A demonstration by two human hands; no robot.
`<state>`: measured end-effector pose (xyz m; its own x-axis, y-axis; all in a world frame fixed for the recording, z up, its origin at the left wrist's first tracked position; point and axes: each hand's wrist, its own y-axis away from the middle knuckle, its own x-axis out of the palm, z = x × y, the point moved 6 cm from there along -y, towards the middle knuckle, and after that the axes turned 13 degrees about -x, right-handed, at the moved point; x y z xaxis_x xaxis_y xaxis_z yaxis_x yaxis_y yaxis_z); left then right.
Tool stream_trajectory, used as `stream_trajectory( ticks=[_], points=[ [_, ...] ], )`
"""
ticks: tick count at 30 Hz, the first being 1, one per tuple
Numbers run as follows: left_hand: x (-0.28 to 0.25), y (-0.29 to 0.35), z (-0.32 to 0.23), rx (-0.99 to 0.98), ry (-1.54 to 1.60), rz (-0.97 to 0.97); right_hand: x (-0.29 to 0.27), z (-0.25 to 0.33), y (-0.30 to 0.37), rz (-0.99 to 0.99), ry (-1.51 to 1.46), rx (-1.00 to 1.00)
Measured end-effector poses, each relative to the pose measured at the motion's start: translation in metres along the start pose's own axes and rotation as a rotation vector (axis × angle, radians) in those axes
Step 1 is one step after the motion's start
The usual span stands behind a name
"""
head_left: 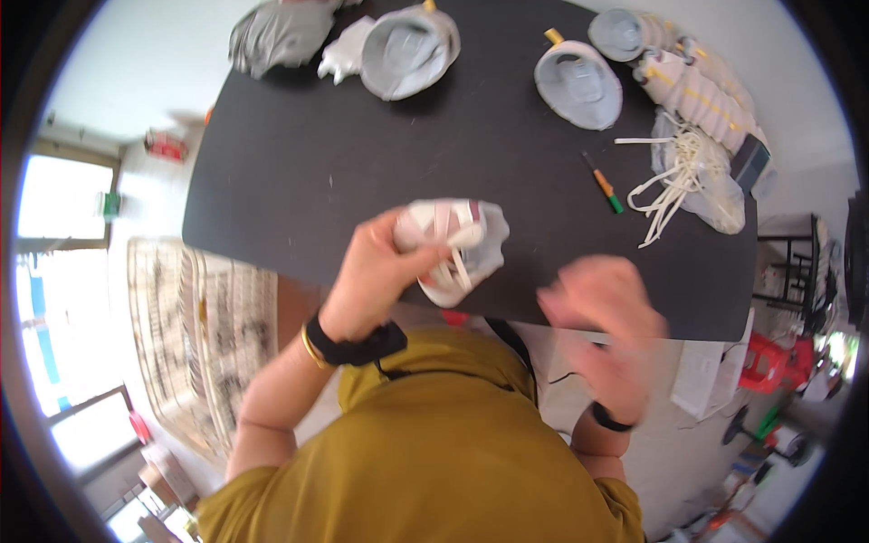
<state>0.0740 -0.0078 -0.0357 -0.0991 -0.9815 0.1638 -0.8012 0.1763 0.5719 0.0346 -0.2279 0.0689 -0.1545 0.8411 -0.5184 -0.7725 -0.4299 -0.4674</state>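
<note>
My left hand (380, 276) grips a white shoe (462, 244) with pinkish trim and white laces, holding it at the near edge of the black table (362, 154). My right hand (602, 312) is blurred by motion, to the right of the shoe and apart from it, over the table's near edge. Whether its fingers hold anything is unclear. Both wrists wear dark bands, and I wear a mustard-yellow shirt.
On the far side lie several white and grey shoes (412, 50) (579, 81) (697, 86). A bundle of white laces in a clear bag (692, 176) sits at the right, with an orange-and-green pen (604, 184) beside it. A red stool (769, 357) stands at the right.
</note>
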Motion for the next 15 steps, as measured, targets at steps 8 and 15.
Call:
stream_trajectory(
  ticks=[8, 15],
  points=[
    [-0.020, -0.015, -0.008, -0.019, 0.062, 0.032, -0.011, 0.088, -0.002, 0.549, -0.818, -0.651],
    [-0.030, -0.006, -0.002, 0.021, 0.104, 0.045, 0.032, 0.082, -0.005, 0.677, -0.494, -0.369]
  ],
)
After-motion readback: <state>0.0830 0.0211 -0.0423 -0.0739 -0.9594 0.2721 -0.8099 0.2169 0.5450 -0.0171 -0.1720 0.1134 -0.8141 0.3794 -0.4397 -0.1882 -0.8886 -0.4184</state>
